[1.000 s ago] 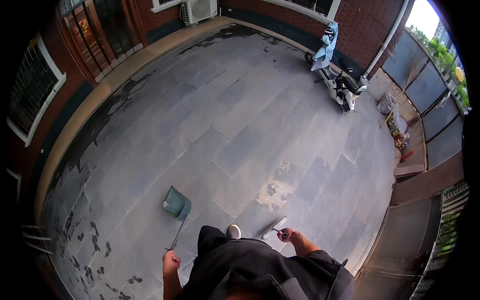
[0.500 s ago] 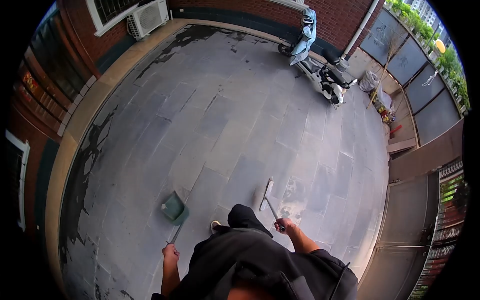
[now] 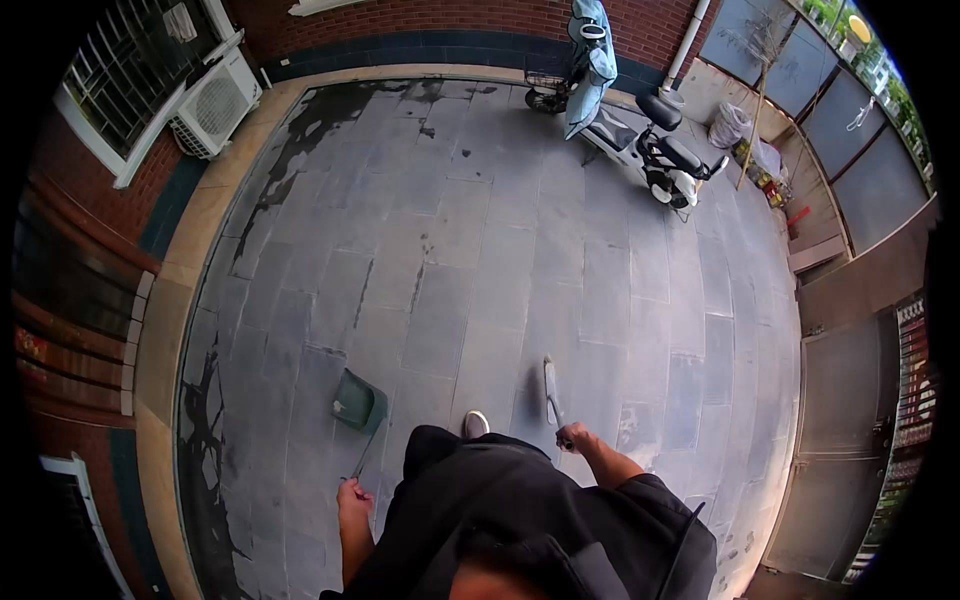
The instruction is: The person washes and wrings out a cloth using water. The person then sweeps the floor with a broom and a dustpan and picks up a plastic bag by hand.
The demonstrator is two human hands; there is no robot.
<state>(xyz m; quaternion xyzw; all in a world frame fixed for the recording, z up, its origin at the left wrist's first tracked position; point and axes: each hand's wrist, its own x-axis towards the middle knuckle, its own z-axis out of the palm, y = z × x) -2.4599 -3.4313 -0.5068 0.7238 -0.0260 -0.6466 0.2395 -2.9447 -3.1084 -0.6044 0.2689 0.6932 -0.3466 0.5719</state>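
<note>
At the lower left, my left hand (image 3: 354, 495) is closed on the thin handle of a green dustpan (image 3: 358, 402), whose pan hangs out ahead of the hand over the grey paving. My right hand (image 3: 572, 438) is wrapped round the dark grip of a pale-headed broom (image 3: 549, 388). The broom's narrow head points forward, near the paving; whether it touches cannot be told. Between the two hands, one shoe (image 3: 476, 424) shows in front of my dark clothing.
A scooter (image 3: 640, 145) with a light blue cover stands near the back brick wall. Bags (image 3: 730, 126) and a tall twig broom (image 3: 762, 90) are by the right fence. An air conditioner unit (image 3: 220, 103) juts out at upper left. A metal gate (image 3: 838, 400) is at right.
The view has turned right and moved forward across the courtyard. The broom's head has swung from low beside my right hand to ahead of it. Both hands keep their holds.
</note>
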